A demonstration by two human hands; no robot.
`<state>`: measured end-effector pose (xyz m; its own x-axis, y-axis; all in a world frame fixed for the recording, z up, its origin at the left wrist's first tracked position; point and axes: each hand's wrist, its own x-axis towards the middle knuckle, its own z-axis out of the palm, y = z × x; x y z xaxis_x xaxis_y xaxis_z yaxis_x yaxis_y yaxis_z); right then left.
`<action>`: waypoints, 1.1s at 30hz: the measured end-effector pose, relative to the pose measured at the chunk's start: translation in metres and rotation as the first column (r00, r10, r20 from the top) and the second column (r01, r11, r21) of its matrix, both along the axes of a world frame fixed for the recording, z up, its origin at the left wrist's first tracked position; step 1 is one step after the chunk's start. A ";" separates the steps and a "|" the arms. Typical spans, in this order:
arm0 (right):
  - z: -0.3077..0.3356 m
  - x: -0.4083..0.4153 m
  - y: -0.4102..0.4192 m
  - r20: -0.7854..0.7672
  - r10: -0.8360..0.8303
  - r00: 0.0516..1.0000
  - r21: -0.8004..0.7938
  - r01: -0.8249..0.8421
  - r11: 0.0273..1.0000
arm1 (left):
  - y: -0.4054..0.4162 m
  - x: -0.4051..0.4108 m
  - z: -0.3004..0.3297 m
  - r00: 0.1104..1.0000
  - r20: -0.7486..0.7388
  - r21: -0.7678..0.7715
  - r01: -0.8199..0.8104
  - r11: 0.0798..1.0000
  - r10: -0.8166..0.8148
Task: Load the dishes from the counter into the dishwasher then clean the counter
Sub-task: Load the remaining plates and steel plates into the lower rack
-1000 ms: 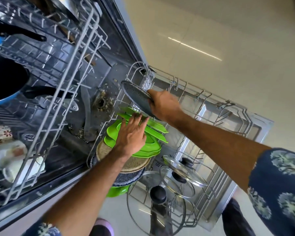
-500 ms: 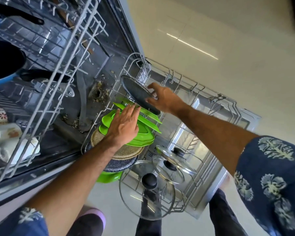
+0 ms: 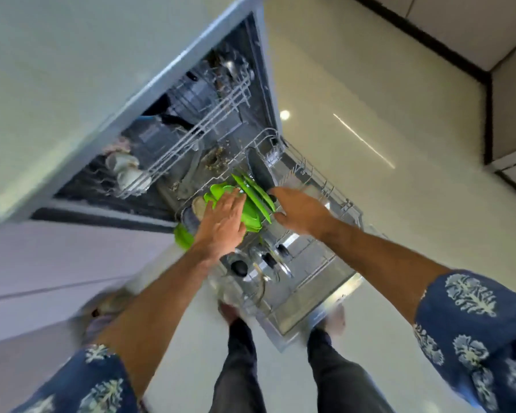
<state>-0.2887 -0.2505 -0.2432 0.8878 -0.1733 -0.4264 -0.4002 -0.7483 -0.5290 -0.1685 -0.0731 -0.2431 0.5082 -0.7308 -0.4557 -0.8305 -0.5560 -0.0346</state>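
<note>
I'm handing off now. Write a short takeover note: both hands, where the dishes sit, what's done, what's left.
Left hand: open, fingers straight, lying on the green plates.
Right hand: open, beside the dark pan, no grip on it.
Lower rack: pulled out, holds the green plates, the dark pan upright at the back, and glass lids at the front.
Upper rack: cups and cookware.
Done: these dishes are loaded.
Left: check the counter, out of view, for more dishes, then clean it.
</note>
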 end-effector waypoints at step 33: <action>0.346 0.031 0.481 0.304 0.710 0.635 -0.556 -0.487 0.674 | 0.570 -0.133 0.341 0.696 0.206 -0.443 -0.560 0.700 0.688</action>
